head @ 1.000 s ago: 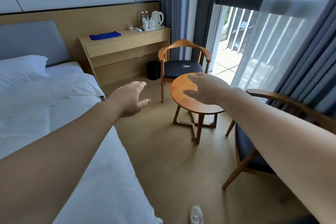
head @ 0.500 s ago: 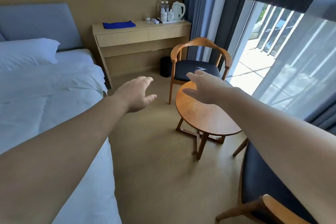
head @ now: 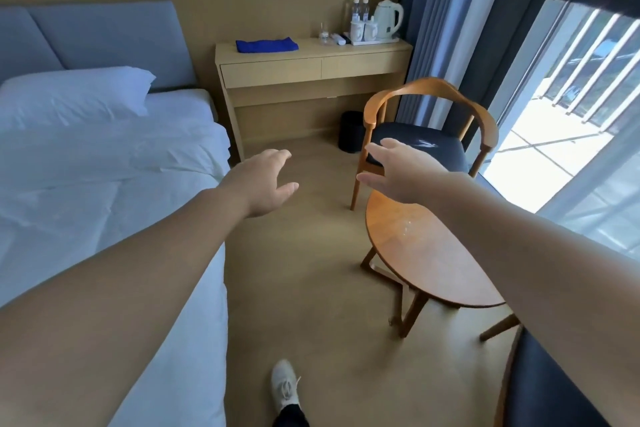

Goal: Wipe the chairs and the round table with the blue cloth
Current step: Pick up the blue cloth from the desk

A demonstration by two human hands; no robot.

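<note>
Cloth lies folded at the left end of the desk, well apart from our hands. We extend left hand and right hand with fingers spread, gripping nothing. The right shows over the table's far edge, before the chair.

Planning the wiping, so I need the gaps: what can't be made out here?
Head view:
- Near chair: cut off by bottom and right edges; only some seat shows.
- Round table: right rim hidden by the right forearm.
- Far chair: seat front covered by the right hand.
- Small items beside the kettle: too small to identify.
</note>
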